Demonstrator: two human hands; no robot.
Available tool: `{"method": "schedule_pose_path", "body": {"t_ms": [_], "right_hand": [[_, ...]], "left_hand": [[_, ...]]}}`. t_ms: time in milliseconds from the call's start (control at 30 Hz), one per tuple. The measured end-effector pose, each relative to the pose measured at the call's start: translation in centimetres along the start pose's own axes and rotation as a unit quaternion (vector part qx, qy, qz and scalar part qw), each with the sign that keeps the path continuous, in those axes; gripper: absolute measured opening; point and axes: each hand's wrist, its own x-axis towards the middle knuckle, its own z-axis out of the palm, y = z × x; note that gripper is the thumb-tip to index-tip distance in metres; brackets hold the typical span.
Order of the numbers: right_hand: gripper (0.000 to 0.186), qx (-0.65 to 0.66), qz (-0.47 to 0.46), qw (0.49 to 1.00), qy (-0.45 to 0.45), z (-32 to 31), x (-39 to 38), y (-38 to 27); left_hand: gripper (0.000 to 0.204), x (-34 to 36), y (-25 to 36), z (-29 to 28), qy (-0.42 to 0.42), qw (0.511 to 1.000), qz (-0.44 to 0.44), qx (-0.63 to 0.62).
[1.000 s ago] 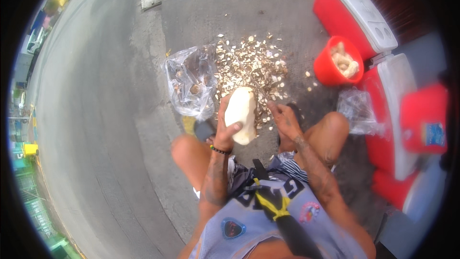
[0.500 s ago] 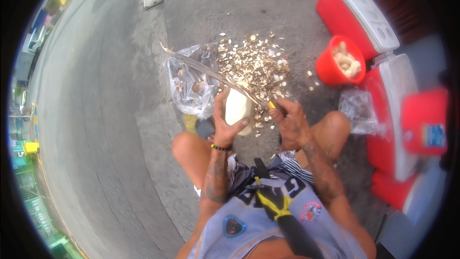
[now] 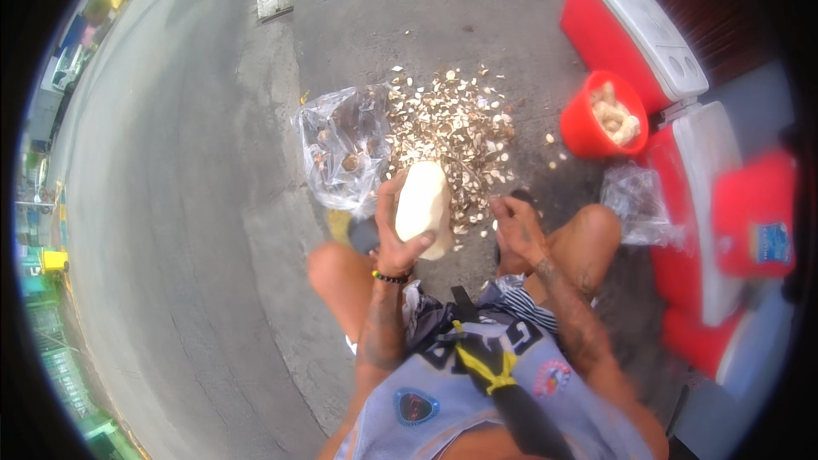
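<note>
My left hand (image 3: 396, 234) is wrapped round a thick, pale, peeled root vegetable (image 3: 422, 209), held upright between my knees. To its right, my right hand (image 3: 516, 228) is closed, apart from the root. A dark shape shows by its fingers, but I cannot make out what they hold. Beyond both hands, a wide heap of white and brown peelings (image 3: 452, 123) covers the ground. A clear plastic bag (image 3: 341, 140) with some brown bits in it lies left of the heap.
At the right stands a red bucket (image 3: 579, 123) of pale peeled roots, beside red coolers with white lids (image 3: 652, 21). Another clear bag (image 3: 637, 200) lies near my right knee. A blurred red container (image 3: 750, 221) is at the far right. Grey pavement (image 3: 187, 204) stretches left.
The long brown strip of peel across the root is gone from view. The root has come slightly nearer to me. My right hand has turned, and the yellow-and-dark tool no longer shows clearly.
</note>
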Motion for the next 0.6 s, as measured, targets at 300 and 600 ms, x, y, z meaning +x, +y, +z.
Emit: {"method": "schedule_pose_path", "body": {"t_ms": [300, 600], "right_hand": [[0.057, 0.106, -0.177, 0.978, 0.014, -0.9, -1.5, -0.4], [0.067, -0.135, -0.357, 0.924, -0.006, -1.4, -1.9, -1.7]], "left_hand": [[0.061, 0.6, -0.9, 1.2, 0.106, 0.889, -0.212, -0.392], [0.057, 1.5, -1.0, 1.9, 0.086, 0.804, -0.344, -0.477]]}}
